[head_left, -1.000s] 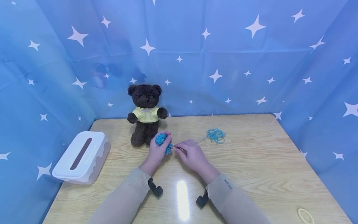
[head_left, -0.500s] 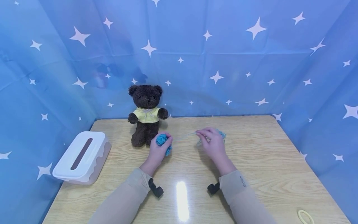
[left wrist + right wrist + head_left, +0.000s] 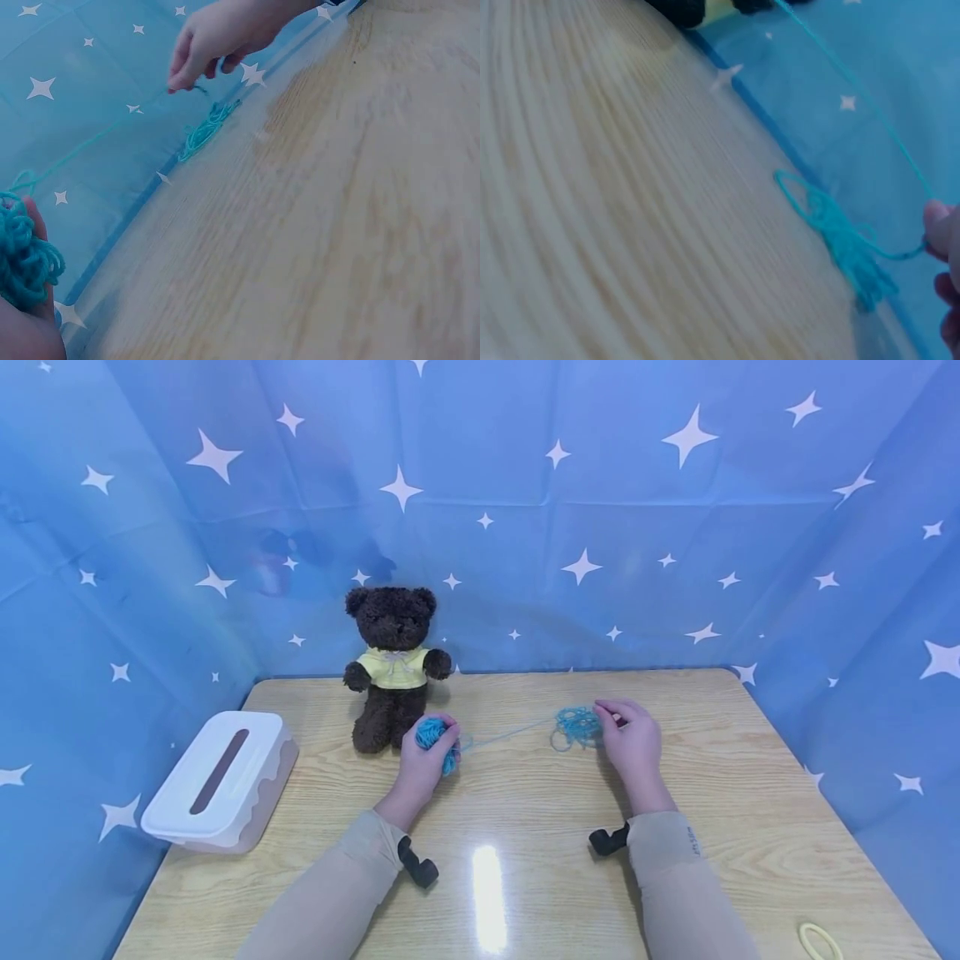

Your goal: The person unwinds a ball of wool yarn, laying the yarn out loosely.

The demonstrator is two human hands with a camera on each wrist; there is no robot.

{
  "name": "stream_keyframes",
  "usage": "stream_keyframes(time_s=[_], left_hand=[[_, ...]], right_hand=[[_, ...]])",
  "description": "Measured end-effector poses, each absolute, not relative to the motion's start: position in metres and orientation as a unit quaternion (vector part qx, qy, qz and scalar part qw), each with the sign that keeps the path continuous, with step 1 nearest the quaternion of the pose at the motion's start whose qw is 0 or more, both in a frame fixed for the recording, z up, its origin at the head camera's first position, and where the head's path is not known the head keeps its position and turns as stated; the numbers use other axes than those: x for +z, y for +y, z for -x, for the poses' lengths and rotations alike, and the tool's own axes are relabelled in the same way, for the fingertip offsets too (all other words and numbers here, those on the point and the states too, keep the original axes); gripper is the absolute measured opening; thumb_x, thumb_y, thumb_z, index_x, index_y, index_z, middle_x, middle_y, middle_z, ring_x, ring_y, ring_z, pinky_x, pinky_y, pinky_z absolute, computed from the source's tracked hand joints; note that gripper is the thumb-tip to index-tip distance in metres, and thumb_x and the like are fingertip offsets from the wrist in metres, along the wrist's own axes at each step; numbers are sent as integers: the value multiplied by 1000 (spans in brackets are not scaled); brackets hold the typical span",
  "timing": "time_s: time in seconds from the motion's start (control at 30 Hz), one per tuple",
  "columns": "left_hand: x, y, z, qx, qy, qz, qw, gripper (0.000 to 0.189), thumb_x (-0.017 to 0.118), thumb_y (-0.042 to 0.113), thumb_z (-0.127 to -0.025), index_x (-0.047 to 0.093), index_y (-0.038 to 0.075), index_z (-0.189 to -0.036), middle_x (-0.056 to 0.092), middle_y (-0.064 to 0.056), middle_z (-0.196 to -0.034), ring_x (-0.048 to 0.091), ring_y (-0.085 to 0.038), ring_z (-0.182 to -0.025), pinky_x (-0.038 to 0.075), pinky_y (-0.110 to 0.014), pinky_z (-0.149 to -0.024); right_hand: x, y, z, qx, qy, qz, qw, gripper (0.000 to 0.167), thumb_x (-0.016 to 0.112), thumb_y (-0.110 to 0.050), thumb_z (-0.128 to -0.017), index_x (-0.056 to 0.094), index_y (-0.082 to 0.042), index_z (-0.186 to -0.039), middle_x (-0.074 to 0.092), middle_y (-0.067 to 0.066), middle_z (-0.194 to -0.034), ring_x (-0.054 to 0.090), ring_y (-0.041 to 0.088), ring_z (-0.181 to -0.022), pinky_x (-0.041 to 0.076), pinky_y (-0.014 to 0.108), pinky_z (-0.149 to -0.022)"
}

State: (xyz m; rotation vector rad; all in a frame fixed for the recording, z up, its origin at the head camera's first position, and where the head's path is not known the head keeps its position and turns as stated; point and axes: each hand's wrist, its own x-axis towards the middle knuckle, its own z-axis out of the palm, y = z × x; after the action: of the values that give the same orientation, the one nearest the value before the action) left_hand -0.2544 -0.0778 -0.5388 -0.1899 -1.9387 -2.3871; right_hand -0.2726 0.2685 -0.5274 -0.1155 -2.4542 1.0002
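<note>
You are working over a pale wood-grain table (image 3: 750,802) with rounded far corners, its grain running roughly from side to side, and a bright strip of reflected light (image 3: 489,897) lies on it between your forearms. A blue curtain (image 3: 630,510) printed with white four-pointed stars hangs behind the table and down both sides, with a faint crease across its back panel. Near the far edge, left of centre, a dark brown teddy bear (image 3: 397,706) in a yellow top (image 3: 393,670) sits upright, facing you. By the left edge is a box with a white lid (image 3: 243,777), a long slot (image 3: 219,772) cut through its top; at the lower right a pale yellow ring (image 3: 823,933) is partly out of the frame. Your left hand (image 3: 422,764) is curled round a ball of blue yarn (image 3: 430,733), just in front of the bear. Your right hand (image 3: 633,742) pinches the strand (image 3: 513,732) between thumb and fingertips; it stretches across from the ball, and a length hangs from your fingers to a loose blue tangle (image 3: 576,727), which lies on the table just beside that hand, toward its far side.
</note>
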Motion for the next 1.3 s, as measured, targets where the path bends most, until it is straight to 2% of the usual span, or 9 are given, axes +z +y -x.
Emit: stream_keyframes(time_s=[0.13,0.23,0.33,0.47,0.7,0.83,1.0,1.2,1.3], left_hand=[[-541,-79,256,-777,-625,65,36,11,73,15,-107,68,5,-110,69,-4,-85,68,-20,-68,62,-28,-62],[-542,-79,256,-775,-626,69,45,10,72,15,-107,68,6,-110,69,-3,-82,68,-17,-67,62,-27,-62],[-543,-79,257,-773,-628,74,48,11,72,15,-108,68,5,-111,69,-1,-81,68,-15,-67,62,-26,-63],[-543,-79,257,-772,-629,79,40,15,73,17,-108,68,3,-113,69,-1,-81,69,-15,-68,62,-26,-63],[-541,-80,256,-773,-627,87,33,28,74,18,-108,65,-6,-120,69,-19,-89,70,-15,-71,62,-25,-65],[-541,-79,256,-774,-626,91,23,29,73,16,-108,64,-7,-123,67,-26,-99,71,-16,-74,63,-25,-68],[-540,-78,255,-772,-628,93,13,27,73,16,-108,65,-4,-123,68,-13,-102,71,-17,-75,64,-27,-71],[-538,-79,254,-770,-632,88,13,25,74,16,-107,66,-1,-123,70,-3,-102,71,-23,-77,66,-29,-73],[-537,-79,253,-771,-631,87,15,25,74,15,-107,66,-2,-123,71,-4,-102,71,-23,-77,66,-29,-73]], right_hand=[[-531,280,269,351,-908,74,218,22,75,-26,-107,85,-12,-121,82,13,-119,72,27,-88,49,19,-68],[-531,285,266,344,-915,98,186,23,74,-25,-107,85,-12,-123,81,16,-122,75,32,-92,56,30,-70],[-529,287,265,329,-929,109,130,27,71,-28,-109,82,-12,-128,78,20,-133,75,40,-112,63,51,-90],[-527,283,264,310,-942,100,79,34,65,-29,-111,77,-10,-138,69,26,-144,64,47,-134,52,65,-113],[-520,241,259,345,-921,-20,177,33,60,-17,-111,74,-10,-140,68,21,-137,67,41,-115,58,61,-96],[-518,199,249,359,-913,-155,121,34,68,-24,-110,73,-13,-141,72,13,-143,73,32,-114,63,55,-98],[-521,159,241,317,-916,-240,46,38,73,-28,-108,74,-11,-142,79,8,-136,75,29,-119,62,51,-107],[-523,147,238,278,-929,-236,62,19,74,-22,-107,84,-17,-122,83,2,-113,74,24,-105,62,45,-94],[-522,147,237,285,-926,-240,66,18,77,-24,-105,84,-17,-121,82,0,-109,73,21,-100,62,42,-90]])
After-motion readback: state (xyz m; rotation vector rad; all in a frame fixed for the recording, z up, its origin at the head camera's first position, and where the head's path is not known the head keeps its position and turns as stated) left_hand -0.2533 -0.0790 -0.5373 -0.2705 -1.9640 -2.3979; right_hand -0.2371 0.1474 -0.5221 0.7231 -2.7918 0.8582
